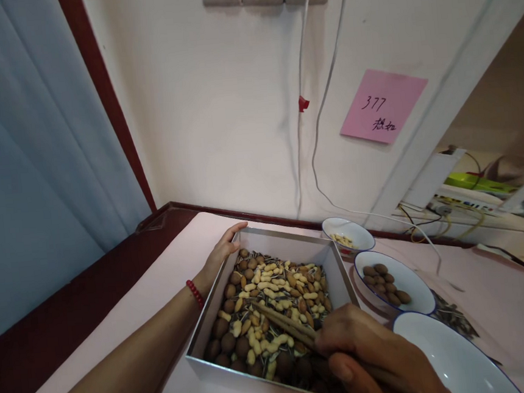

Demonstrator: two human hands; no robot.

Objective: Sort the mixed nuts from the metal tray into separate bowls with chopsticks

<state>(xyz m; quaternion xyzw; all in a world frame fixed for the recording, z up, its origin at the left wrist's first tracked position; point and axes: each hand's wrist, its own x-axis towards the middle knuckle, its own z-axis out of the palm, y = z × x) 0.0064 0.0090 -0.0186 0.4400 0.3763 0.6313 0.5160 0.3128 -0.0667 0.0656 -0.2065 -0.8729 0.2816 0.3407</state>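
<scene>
A white square box (288,238) holds a mix of peanuts in shells (274,286), round brown nuts (228,344), smaller almond-like nuts (302,306) and striped seeds. My left hand (224,248), with a red bead bracelet at the wrist, grips the box's far left rim. In my right hand (371,346) is a pair of wooden chopsticks (285,324), slanting over the near right part of the box. Their tips lie close together among the peanuts; whether they pinch anything I cannot tell. The hand covers the box's near right corner.
Right of the box stand a small bowl (361,236) with pale pieces, a bowl (419,283) with several brown nuts, and a nearer white bowl (459,356). Dark striped seeds (453,314) lie beside them. A white cable (383,213) hangs down the wall behind.
</scene>
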